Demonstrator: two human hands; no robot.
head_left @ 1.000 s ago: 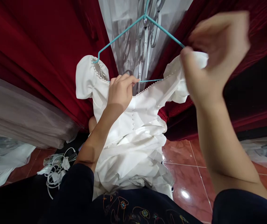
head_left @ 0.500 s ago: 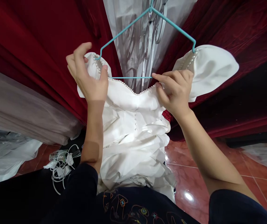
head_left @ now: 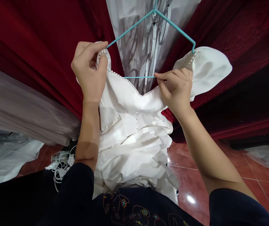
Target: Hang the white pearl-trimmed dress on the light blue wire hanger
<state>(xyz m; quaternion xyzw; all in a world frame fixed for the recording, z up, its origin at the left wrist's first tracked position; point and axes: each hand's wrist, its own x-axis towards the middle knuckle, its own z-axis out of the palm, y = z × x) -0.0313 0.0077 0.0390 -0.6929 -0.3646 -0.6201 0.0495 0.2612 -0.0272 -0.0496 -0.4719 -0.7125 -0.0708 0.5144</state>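
A white dress (head_left: 134,103) with a pearl-trimmed sweetheart neckline and puffed sleeves hangs on a thin turquoise hanger (head_left: 175,26). At the left shoulder, my left hand (head_left: 89,69) is closed, pinching the pearl-edged strap by the hanger's end, which its fingers hide. My right hand (head_left: 178,86) is closed around the hanger's lower bar close to the neckline; its fingers cover the rest of the bar on that side. The right sleeve (head_left: 211,70) hangs from the hanger's other end. Small buttons run down the bodice, and the skirt falls in folds toward my body.
Dark red drapes (head_left: 54,40) hang on both sides, with a white ornate metal frame (head_left: 150,47) behind the hanger. Tangled white cables (head_left: 60,169) lie on a black surface at lower left. Pale tulle (head_left: 12,157) stands at the left, above red floor tiles (head_left: 195,179).
My left hand has gone from spread fingers beside the left sleeve to a pinch on its pearl-edged strap. The left side of the bodice has lifted slightly. My right hand keeps its hold.
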